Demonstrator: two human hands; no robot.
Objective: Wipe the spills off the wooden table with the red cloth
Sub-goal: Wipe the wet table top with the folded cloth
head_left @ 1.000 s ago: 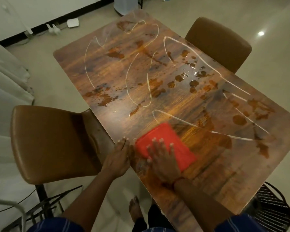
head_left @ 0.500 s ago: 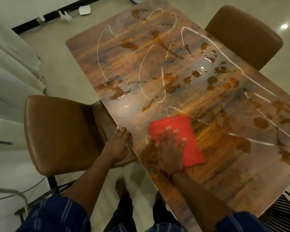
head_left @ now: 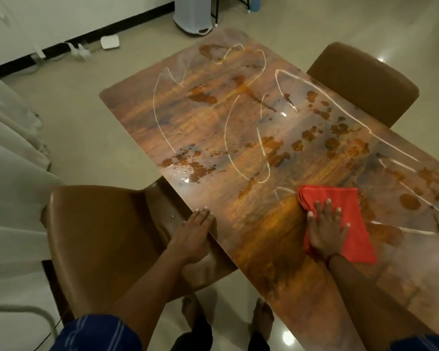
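Chair 1 (head_left: pixel 99 236), brown, stands at 8 o'clock in the view. Its seat is partly under the left long edge of the wooden table (head_left: pixel 259 231).

The left hand (head_left: pixel 195 236) lies flat on that edge. Its fingers are straight and close together, point to 12 o'clock, and hold nothing.

Brown spills (head_left: pixel 195 171), wet and shiny, sit at 12 o'clock of the left hand. More patches spread over the far and right parts of the top. Thin pale curved lines (head_left: pixel 225 140) cross the surface among them.

The red cloth (head_left: pixel 352 198) is folded and lies flat on the table at 3 o'clock of the left hand, well apart from it.

The right hand (head_left: pixel 326 230) presses down on the near-left part of the cloth. Its palm is flat, and its 4 fingers and thumb are spread wide.

1 round spot (head_left: pixel 409 201) lies at 3 o'clock of the cloth, near it.

Chair 2 (head_left: pixel 365 79), also brown, stands against the table's right long edge, at 1 o'clock in the view.
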